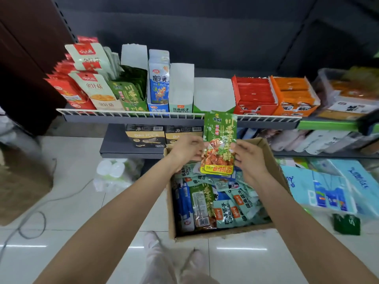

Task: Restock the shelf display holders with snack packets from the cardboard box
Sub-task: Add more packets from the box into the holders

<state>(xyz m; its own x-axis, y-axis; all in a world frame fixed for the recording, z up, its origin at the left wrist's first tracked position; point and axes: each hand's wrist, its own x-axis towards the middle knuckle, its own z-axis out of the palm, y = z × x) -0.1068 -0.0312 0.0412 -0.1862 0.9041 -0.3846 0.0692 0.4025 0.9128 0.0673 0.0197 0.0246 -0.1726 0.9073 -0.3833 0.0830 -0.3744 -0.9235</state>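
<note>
Both hands hold a small stack of green snack packets [220, 138] upright above the cardboard box [272, 160]. My left hand [187, 149] pinches its left edge and my right hand [248, 158] grips its right edge. The box sits on the floor below the shelf and holds several green, teal and blue packets [221, 203]. On the shelf stand display holders: a green one [133, 93] part-filled with matching green packets, a blue one [159, 83] with packets, an empty teal-fronted one [181, 89] and an empty green-fronted one [213, 95].
A white wire rail [123, 113] runs along the shelf front. Red [254, 95] and orange [293, 97] cartons stand to the right, red and white pouches [88, 85] to the left. Black boxes [145, 135] sit on the lower shelf. Tissue packs [320, 189] lie right of the box.
</note>
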